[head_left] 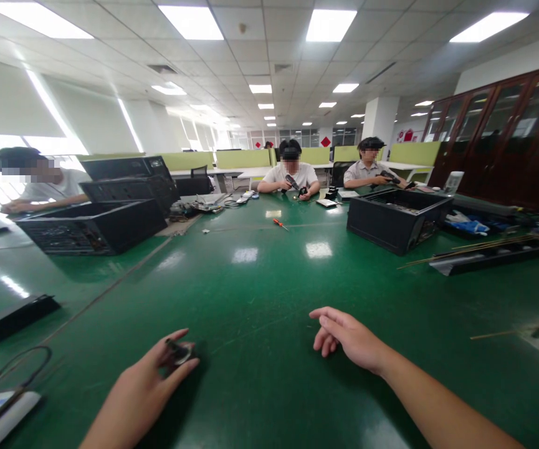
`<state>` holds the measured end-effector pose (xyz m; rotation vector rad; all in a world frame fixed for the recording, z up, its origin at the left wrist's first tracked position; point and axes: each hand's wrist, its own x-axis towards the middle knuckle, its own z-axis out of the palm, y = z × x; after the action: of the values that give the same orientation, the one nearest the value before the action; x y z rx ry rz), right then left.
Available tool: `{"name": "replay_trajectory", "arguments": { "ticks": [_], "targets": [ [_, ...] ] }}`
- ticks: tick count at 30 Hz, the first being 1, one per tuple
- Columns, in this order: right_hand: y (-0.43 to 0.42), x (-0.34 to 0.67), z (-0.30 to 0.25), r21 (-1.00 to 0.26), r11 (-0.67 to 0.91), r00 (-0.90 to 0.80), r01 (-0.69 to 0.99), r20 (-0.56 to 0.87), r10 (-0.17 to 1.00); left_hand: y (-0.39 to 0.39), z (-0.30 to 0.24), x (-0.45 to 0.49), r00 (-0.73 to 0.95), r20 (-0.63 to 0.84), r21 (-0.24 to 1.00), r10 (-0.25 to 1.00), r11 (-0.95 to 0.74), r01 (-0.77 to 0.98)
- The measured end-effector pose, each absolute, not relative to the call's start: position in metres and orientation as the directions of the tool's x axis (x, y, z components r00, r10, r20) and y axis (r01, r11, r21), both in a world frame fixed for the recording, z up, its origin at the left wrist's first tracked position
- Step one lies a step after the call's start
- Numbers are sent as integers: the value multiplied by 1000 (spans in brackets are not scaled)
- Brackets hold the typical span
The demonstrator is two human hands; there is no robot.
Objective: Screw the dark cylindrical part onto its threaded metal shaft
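1. Presently, a small dark part (179, 353) is held in the left hand (145, 380), between thumb and fingers, on the near side of the orange screwdriver (278, 223) and to its left. What the part is cannot be told, as it is blurred and partly covered.
2. Nothing is gripped by the right hand (351, 340), which is held with the index finger extended and the others loosely curled, on the near side of the screwdriver and to its right. Whether the green table (260, 293) is touched by it cannot be told.
3. The part could be dropped if the one-handed hold were loosened; on so glossy a surface, it might then be sent sliding.
4. The right arm could be scratched by the thin rods (475, 246), laid well to the right of the screwdriver with ends jutting out, if a wide sweep were made.
5. The black case (381, 224) to the right of the screwdriver could be bumped by a careless far reach.
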<state>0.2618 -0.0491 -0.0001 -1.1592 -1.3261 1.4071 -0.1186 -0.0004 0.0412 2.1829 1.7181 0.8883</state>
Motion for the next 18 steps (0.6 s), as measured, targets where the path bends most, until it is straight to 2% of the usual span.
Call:
{"name": "replay_trajectory", "arguments": {
  "ticks": [2,4,7,11,14,18],
  "targets": [
    [-49,262,-1,-998,-63,-181,0,-62,981,5,38,-71,245,214,619,946,-325,715],
    [-47,263,-3,-999,-47,-141,-14,-44,989,8,35,-18,343,216,737,914,-383,557],
    [-44,267,-10,-1000,18,-71,-5,18,997,10,29,45,425,230,836,876,-401,375],
    [-42,269,-19,-990,98,-27,105,95,995,9,21,67,505,255,829,824,-456,325],
    [-45,266,-17,-953,181,-59,242,172,983,6,19,57,583,264,778,768,-527,343],
    [-53,262,-5,-903,231,-118,363,201,972,6,19,50,665,289,774,689,-577,261]
  ]
}}
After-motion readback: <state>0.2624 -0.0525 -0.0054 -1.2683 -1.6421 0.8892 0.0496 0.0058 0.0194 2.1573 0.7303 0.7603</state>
